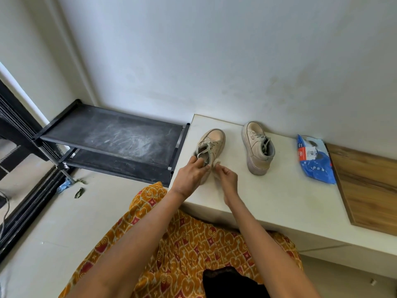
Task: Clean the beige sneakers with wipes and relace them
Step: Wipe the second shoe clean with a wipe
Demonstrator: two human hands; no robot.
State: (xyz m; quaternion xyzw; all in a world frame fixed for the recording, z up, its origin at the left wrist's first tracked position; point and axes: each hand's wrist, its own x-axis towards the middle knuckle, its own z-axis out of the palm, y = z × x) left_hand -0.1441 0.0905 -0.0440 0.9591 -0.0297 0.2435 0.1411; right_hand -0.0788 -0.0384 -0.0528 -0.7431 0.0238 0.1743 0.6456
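on wipes pack (pixel 314 158), red price label

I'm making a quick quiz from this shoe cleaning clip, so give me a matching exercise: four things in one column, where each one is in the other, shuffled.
Things:
1. left sneaker
2. right sneaker
3. blue wipes pack
4. black rack

Places:
A. beside the wooden board
B. on the floor, left of the white ledge
C. held at its heel by the left hand
D. standing alone mid-ledge

Pairs: 1-C, 2-D, 3-A, 4-B
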